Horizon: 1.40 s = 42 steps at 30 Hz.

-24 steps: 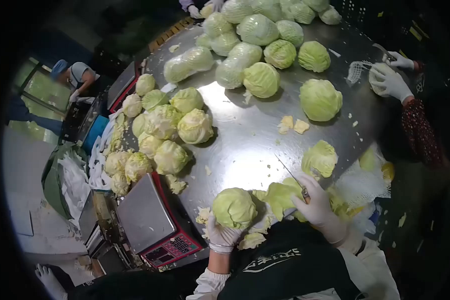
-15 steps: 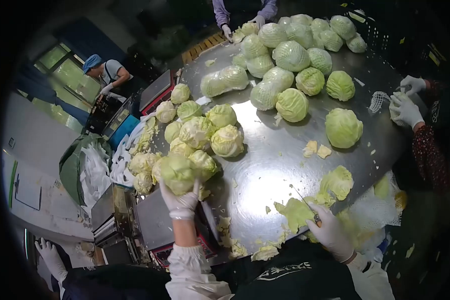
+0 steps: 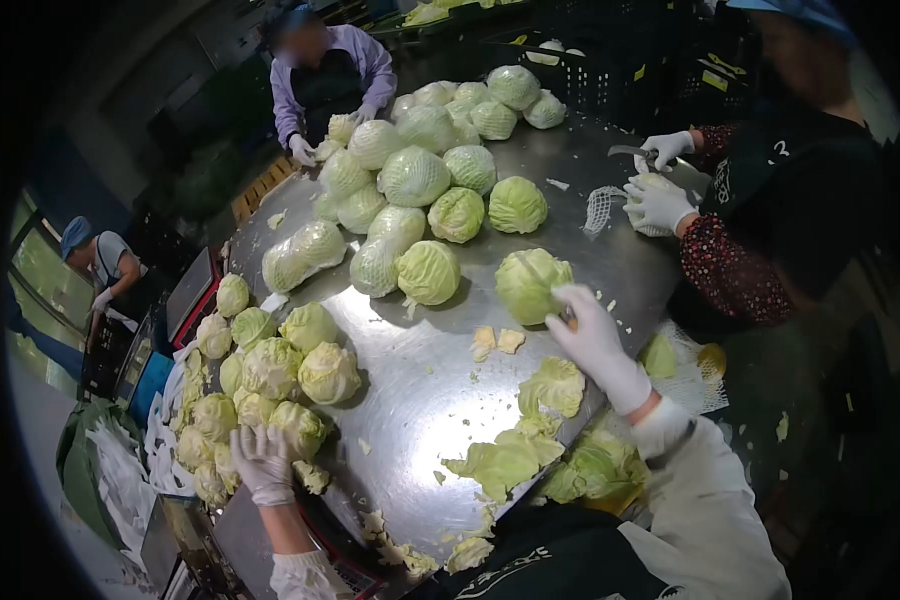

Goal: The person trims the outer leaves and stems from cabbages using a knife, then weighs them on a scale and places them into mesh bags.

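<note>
My left hand, in a white glove, is at the near edge of a pile of trimmed cabbages. Its fingers are spread against the lower heads, and no cabbage is lifted in it. Over on the right, my gloved right hand is closed around a knife, of which only a bit of the brown handle shows. The blade cannot be made out. That hand reaches the near right side of a single green cabbage on the metal table.
Net-wrapped cabbages are heaped at the back. Loose leaves lie along the near edge, with a scale at lower left. Across the right side, a co-worker's gloved hands hold a curved knife and a cabbage. Another person works behind the heap.
The cabbage in my left hand has been let go at the pile. My right hand, with the knife, has moved from the near edge to the lone cabbage. The view has turned right.
</note>
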### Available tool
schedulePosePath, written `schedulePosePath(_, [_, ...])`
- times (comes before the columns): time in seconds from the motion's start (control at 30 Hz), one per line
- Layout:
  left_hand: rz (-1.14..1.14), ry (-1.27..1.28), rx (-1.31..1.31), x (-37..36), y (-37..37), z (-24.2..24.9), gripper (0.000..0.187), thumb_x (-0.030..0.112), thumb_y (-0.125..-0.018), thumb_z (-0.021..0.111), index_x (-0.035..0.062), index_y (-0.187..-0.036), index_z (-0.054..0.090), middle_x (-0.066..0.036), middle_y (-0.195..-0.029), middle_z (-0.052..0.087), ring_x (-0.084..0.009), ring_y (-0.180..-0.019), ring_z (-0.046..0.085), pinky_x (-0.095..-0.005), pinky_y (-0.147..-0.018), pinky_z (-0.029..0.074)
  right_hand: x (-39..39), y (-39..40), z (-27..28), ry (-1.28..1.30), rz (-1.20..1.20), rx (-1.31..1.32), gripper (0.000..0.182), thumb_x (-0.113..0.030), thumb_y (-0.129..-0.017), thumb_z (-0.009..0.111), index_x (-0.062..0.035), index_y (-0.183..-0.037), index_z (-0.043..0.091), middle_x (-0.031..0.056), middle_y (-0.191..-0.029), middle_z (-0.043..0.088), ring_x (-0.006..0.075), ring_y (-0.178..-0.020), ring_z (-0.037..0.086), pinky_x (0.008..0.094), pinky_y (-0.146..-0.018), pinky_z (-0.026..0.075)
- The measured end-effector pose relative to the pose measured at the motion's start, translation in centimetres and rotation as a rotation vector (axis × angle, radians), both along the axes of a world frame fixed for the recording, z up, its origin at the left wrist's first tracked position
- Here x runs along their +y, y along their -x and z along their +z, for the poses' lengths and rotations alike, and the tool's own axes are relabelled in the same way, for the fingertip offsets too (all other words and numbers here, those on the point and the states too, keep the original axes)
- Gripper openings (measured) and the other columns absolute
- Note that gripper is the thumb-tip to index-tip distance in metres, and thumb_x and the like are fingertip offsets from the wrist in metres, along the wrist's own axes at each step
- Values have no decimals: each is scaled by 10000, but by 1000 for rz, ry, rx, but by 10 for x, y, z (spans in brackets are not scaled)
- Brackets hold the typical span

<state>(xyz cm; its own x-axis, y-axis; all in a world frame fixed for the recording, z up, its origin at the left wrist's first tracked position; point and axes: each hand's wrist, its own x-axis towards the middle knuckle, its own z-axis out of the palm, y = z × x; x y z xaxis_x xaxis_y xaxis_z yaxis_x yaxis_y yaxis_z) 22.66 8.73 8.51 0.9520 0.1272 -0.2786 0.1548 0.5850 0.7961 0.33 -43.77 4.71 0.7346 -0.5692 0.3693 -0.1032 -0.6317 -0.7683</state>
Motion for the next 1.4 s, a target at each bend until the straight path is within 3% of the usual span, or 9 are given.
schedulePosePath(0.3, [-550, -288, 66, -128, 115, -68, 650, 318, -959, 692, 105, -1506, 412, -160, -1443, 471, -300, -1165, 618, -407, -934, 556, 13, -16, -27, 45, 49, 188, 664, -260, -833, 789, -89, -1424, 539, 164, -1514, 486, 342, -1218, 642, 390, -1002, 537])
schedulePosePath(0.43, [-812, -559, -195, -178, 139, -72, 1007, 149, -803, 855, 98, -1598, 240, -219, -1552, 337, -378, -1325, 519, -478, -1038, 519, 74, 30, -53, -2, 356, -86, 501, -123, -852, 757, -32, -1324, 616, 177, -1348, 625, 300, -1168, 672, 361, -980, 543])
schedulePosePath(0.53, [-869, -732, -350, -205, 140, -71, 1217, 237, -682, 965, 64, -1599, 184, -204, -1559, 284, -357, -1436, 403, -473, -1118, 459, 100, 60, -29, -382, 39, 84, 509, -59, -871, 751, 14, -1348, 590, 155, -1305, 644, 222, -1183, 634, 329, -1026, 499])
schedulePosePath(0.77, [-802, -486, -431, -201, 164, -85, 1267, 189, -665, 970, 54, -1614, 142, -182, -1512, 400, -310, -1317, 526, -436, -1075, 505, 159, 47, -69, -974, 371, -90, 747, -164, -927, 764, 48, -1524, 368, 148, -1323, 611, 177, -1250, 582, 304, -1041, 484])
schedulePosePath(0.93, [-916, -660, -13, -109, 191, -26, 1175, 91, -710, 913, 70, -1630, 182, -182, -1462, 495, -261, -1209, 608, -384, -927, 567, 174, 62, -47, -1448, 394, 241, 404, -256, -1000, 698, -12, -1281, 540, -12, -802, 556, 79, -526, 488, 265, -451, 415])
schedulePosePath(1.03, [-968, -577, 143, -87, 215, -6, 1081, 149, -745, 909, 52, -1608, 266, -160, -1245, 635, -233, -1138, 629, -369, -881, 556, 192, 59, -58, -1641, 368, 443, 324, -290, -1016, 673, -24, -1158, 554, -11, -777, 549, 84, -533, 507, 250, -463, 423])
schedulePosePath(1.1, [-975, -1394, -319, -72, 223, -24, 984, 182, -725, 924, 21, -1544, 404, -150, -1131, 634, -258, -997, 640, -370, -863, 535, 202, 60, -66, -1607, 408, 434, 295, -285, -1021, 662, -34, -1129, 550, 0, -786, 563, 80, -539, 514, 237, -457, 413])
schedulePosePath(1.27, [-701, -1539, -542, -95, 221, -36, 830, 414, -573, 985, -10, -1137, 548, -152, -1107, 536, -297, -1054, 554, -393, -913, 470, 179, 65, -107, -725, 297, 328, 480, -272, -1017, 640, -17, -1396, 492, 112, -1041, 661, 185, -812, 667, 307, -672, 536])
schedulePosePath(1.4, [-579, -1133, -392, -134, 222, -61, 940, 347, -625, 963, -39, -1303, 438, -148, -1214, 483, -262, -1120, 526, -390, -964, 461, 157, 87, -56, -348, 352, 399, 554, -289, -1041, 565, -15, -1503, 431, 204, -1291, 592, 321, -1124, 640, 375, -947, 523])
